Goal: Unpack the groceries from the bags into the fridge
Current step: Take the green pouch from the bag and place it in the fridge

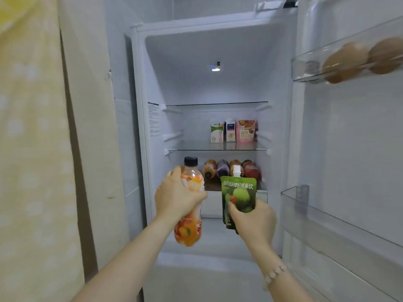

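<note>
Bottle [188, 229] middle hidden — eggs [346, 62] blurred.

The green pouch [238, 197] bears a line of white Chinese characters across its top. The last four read 纤维果饮; the ones before them are too blurred to be sure of. Smaller white print low on its left edge cannot be read. On the middle shelf [192, 148], the green-and-white carton [217, 132] shows "3.3" in orange at its lower left, beside a vertical column of orange characters that seem to read 纯牛奶. The blue carton [230, 130] beside it and the pink pack [246, 130] carry print too blurred to read. The orange bottle [188, 227] has a small emblem on its label but no legible words. A sticker [154, 119] on the left inner wall of the fridge [196, 73] holds lines of fine print, unreadable.
</note>
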Available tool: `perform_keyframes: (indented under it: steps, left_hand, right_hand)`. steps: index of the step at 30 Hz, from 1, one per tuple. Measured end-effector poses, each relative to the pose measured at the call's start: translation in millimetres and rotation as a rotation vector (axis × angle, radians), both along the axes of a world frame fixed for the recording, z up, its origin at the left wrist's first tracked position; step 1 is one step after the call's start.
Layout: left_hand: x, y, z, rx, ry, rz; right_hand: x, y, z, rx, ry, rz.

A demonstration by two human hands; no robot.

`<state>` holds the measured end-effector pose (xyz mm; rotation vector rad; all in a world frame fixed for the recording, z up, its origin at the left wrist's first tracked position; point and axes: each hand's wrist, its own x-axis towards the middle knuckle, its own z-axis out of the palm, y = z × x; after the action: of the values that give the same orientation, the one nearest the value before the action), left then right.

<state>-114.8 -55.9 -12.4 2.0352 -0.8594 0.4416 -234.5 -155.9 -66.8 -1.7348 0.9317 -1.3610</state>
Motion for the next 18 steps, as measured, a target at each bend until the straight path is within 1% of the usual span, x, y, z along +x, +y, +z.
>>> perform_keyframes:
  steps: [4,6,11,18]
  left_hand:
    - [41,-51,2,-0.027,0.005,0.009]
    - [57,-72,-3,-0.032,0.022,0.002]
    - [90,-105,-32,-0.022,0.051,0.012]
    - [130,-124,-68,0.117,0.102,0.031]
  right_hand:
    - [35,-48,16,-0.093,0.009,-0.018]
    - [54,-70,15,-0.101,0.023,-0.013]
    - [91,-105,-13,-0.073,0.041,-0.012]
    - [122,-123,-44,0.029,0.148,-0.036]
